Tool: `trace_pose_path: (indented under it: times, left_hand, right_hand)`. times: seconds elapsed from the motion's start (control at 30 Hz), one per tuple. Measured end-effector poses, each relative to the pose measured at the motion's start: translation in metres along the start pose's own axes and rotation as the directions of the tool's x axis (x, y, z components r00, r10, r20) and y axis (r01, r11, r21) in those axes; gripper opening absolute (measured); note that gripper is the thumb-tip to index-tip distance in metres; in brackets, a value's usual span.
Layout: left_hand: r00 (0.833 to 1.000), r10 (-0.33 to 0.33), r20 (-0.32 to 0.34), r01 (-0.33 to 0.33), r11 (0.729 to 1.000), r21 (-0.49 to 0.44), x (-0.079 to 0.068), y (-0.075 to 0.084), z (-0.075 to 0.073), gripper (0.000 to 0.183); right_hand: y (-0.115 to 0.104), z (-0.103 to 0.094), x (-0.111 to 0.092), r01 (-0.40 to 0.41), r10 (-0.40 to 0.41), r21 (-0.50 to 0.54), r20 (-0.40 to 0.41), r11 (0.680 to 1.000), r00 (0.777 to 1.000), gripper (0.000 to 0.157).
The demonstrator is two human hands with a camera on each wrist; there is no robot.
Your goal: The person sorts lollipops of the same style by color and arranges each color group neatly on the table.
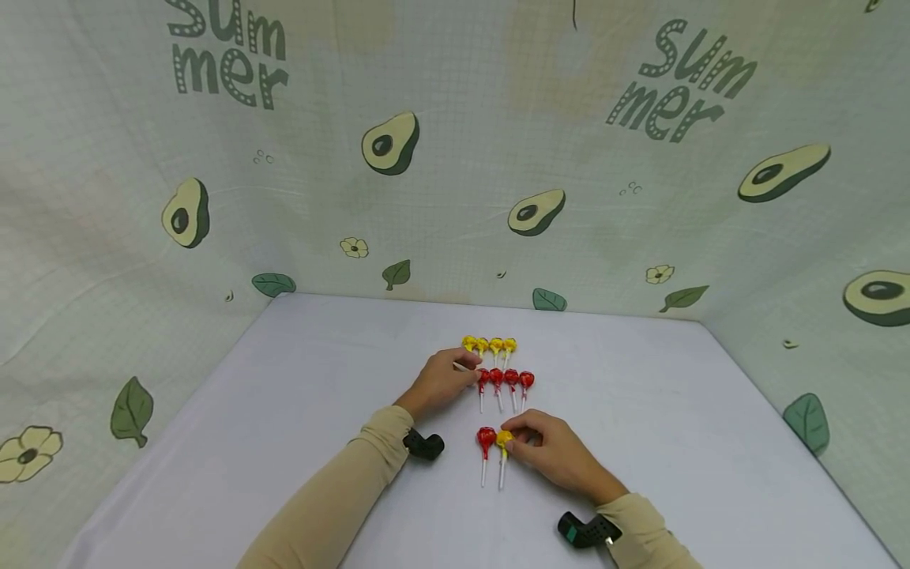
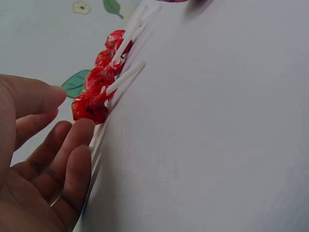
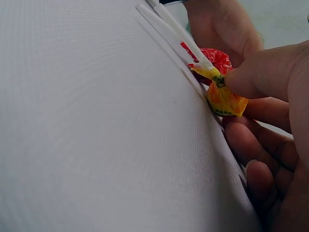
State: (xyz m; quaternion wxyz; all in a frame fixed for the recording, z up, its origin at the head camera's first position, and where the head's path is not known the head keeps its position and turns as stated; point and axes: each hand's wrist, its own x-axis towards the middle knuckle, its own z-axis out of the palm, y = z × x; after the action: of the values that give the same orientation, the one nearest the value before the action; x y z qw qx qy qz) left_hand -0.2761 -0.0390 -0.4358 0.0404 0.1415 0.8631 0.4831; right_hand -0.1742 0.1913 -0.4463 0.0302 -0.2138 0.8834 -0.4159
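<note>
My right hand (image 1: 558, 452) pinches a yellow lollipop (image 1: 504, 438) by its wrapped head, thumb at the neck in the right wrist view. Beside it on the left lies a red lollipop (image 1: 486, 437), its white stick pointing toward me. Farther off, my left hand (image 1: 442, 381) is at the left end of a row of red lollipops (image 1: 511, 377). Its thumb and fingers are apart around the nearest red lollipop (image 2: 89, 107) in the left wrist view; whether a fingertip touches it I cannot tell. Behind that row are several yellow lollipops (image 1: 496, 345), the left ones partly hidden by the hand.
Everything lies on a white-covered table (image 1: 298, 371). A cloth (image 1: 455, 158) printed with avocados and leaves hangs behind and at both sides. Black wrist straps sit on the left (image 1: 424, 445) and right (image 1: 588, 530) wrists.
</note>
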Motion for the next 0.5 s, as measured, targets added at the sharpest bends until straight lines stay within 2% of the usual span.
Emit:
trace_pose_path:
  times: [0.2, 0.5]
  left_hand:
    - [0.999, 0.02, 0.024, -0.022, 0.996, 0.086, -0.012, 0.003, -0.008, 0.009]
    - [0.996, 0.035, 0.084, -0.045, 0.993, 0.114, -0.039, 0.019, -0.012, 0.01]
  right_hand:
    - [0.001, 0.003, 0.0, 0.004, -0.004, -0.004, 0.009, 1.0, 1.0, 0.017]
    - [0.003, 0.001, 0.001, 0.016, -0.016, 0.007, -0.011, 1.0, 1.0, 0.017]
